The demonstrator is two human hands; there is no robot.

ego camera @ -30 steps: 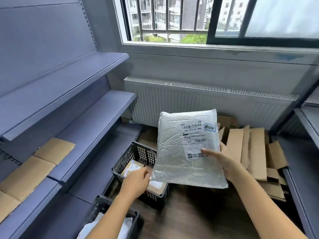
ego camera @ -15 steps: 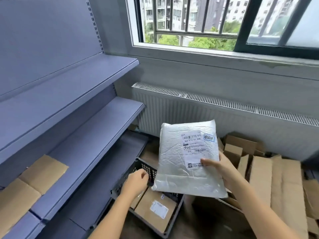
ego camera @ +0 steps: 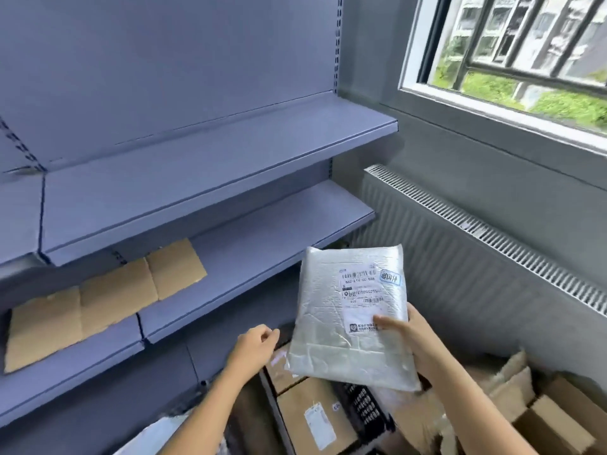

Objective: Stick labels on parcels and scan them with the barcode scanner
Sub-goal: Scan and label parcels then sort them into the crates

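My right hand (ego camera: 405,330) grips a silver padded parcel (ego camera: 331,326) by its right edge, thumb on its white shipping label (ego camera: 361,290), which carries barcodes and a small blue sticker. The parcel is held upright in the air, facing me. My left hand (ego camera: 254,348) hovers just left of the parcel's lower corner, fingers loosely curled, holding nothing. Below them a black crate (ego camera: 363,407) holds brown cardboard parcels (ego camera: 312,415) with white labels. No scanner is in view.
Blue-grey shelves (ego camera: 210,165) rise on the left; flat cardboard sheets (ego camera: 98,297) lie on a middle shelf. A radiator (ego camera: 460,257) runs under the window on the right. Folded cardboard boxes (ego camera: 538,418) are piled at the lower right.
The view has swung left and up toward the shelves. The parcel stays in my right hand and has risen. My left hand has lifted away from the crate.
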